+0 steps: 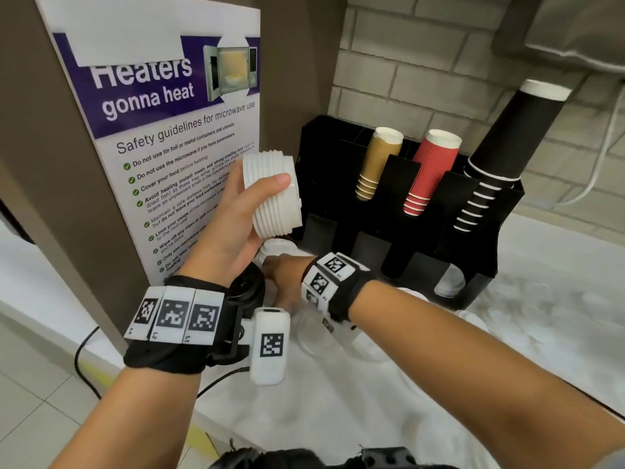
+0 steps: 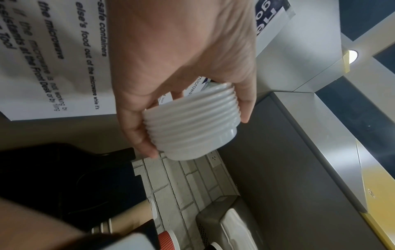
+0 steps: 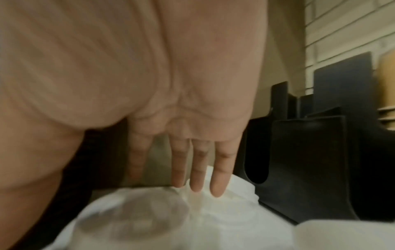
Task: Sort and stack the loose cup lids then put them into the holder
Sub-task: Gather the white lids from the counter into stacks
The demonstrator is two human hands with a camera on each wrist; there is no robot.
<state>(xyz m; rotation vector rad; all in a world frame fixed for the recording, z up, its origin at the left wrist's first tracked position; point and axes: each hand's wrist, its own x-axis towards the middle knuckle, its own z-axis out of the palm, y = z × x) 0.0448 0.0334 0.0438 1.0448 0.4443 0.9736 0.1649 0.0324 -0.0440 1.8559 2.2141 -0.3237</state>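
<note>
My left hand [image 1: 236, 211] grips a stack of several white lids [image 1: 274, 194] in the air, tilted, in front of the poster and left of the black holder [image 1: 480, 265]. In the left wrist view the thumb and fingers curl round the stack of lids [image 2: 190, 125]. My right hand [image 1: 282, 282] reaches low to the left, under the left hand, fingers straight and pointing down onto loose white lids [image 3: 213, 203] on the counter. More white lids [image 1: 277, 247] lie behind it, and a black lid stack [image 1: 247, 286] sits under my left wrist.
The holder carries tan cups [image 1: 377, 164], red cups [image 1: 429, 170] and black cups [image 1: 497, 164]; a few white lids [image 1: 449, 282] sit in its lower right slot. A microwave poster [image 1: 176, 147] stands at left. The brick wall [image 1: 439, 62] is behind.
</note>
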